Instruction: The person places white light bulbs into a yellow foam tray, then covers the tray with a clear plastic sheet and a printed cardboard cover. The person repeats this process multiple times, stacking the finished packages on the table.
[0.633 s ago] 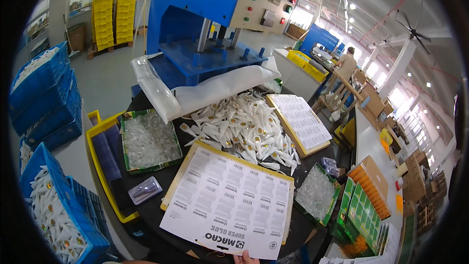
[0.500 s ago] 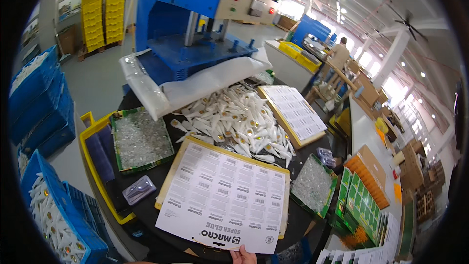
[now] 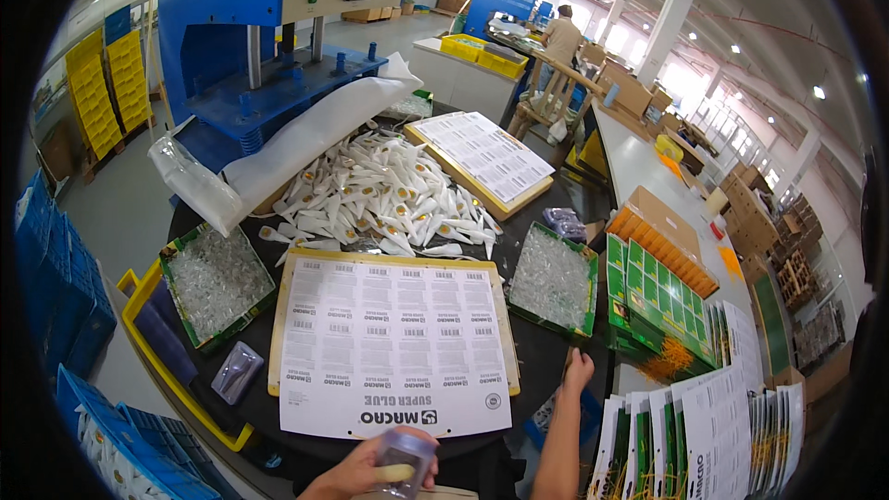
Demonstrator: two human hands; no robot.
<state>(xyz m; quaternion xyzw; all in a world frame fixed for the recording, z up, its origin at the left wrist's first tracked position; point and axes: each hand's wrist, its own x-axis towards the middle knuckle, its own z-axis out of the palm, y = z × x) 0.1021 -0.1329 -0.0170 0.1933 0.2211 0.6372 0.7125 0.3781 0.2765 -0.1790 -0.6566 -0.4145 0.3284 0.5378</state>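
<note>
White printed sheet (image 3: pixel 394 347), laid on a tan board, covers the near middle of the round black table (image 3: pixel 537 366); its printed panels run in rows, too small to count. At the near edge the left hand (image 3: pixel 366 472) is clenched around one small clear plastic blister (image 3: pixel 405 459) with a yellowish piece inside. The right hand (image 3: pixel 576 372) rests with fingers loosely spread at the table's right near edge, grasping nothing, just beside the right-hand green tray (image 3: pixel 554 280).

Two green trays of clear plastic pieces stand on the table: that one at the right edge and another (image 3: pixel 215 282) at the left edge, flanking the sheet. Beyond the sheet lies one heap of white tubes (image 3: pixel 380 199), too many to count, reaching the far side. A second printed sheet on a board (image 3: pixel 486 159) sits at the far right edge. One clear plastic bag (image 3: pixel 278 153) slumps along the far left edge, before the blue press machine (image 3: pixel 250 28).

Left of the table, one yellow bin (image 3: pixel 153 352) holds a single small clear packet (image 3: pixel 236 370). Green cards (image 3: pixel 662 296) are stacked upright to the right, well apart from the left hand.
</note>
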